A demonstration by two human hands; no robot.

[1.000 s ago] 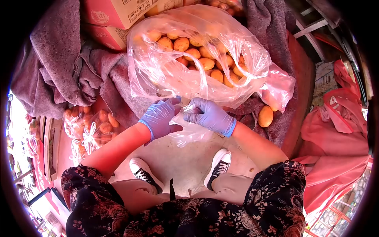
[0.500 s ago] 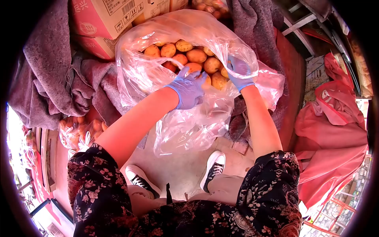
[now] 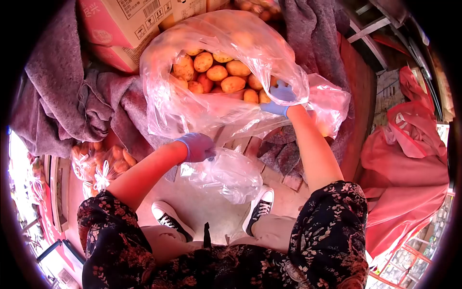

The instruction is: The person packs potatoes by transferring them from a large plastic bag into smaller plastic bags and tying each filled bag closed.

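A large clear plastic bag [image 3: 168,113] lies with its mouth spread, showing several yellow-orange potatoes [image 3: 233,85] inside. Both my hands wear blue-purple gloves. My left hand [image 3: 196,147] is closed on a small clear plastic bag [image 3: 231,176], which hangs over the floor in front of my shoes. My right hand [image 3: 281,98] reaches inside the large bag's right edge, thumb and fingers apart beside the potatoes at that end. Thin film crosses part of this hand, and some fingertips are hard to make out.
Cardboard boxes [image 3: 127,29] stand behind, at the upper left. Grey blankets [image 3: 57,96] drape around the large bag. Tied bags of produce [image 3: 103,159] sit at the left, and red cloth [image 3: 404,164] hangs at the right.
My left hand has left the potatoes and moved down and left, closing on the small clear bag. My right hand has shifted slightly left and down within the large bag's edge.
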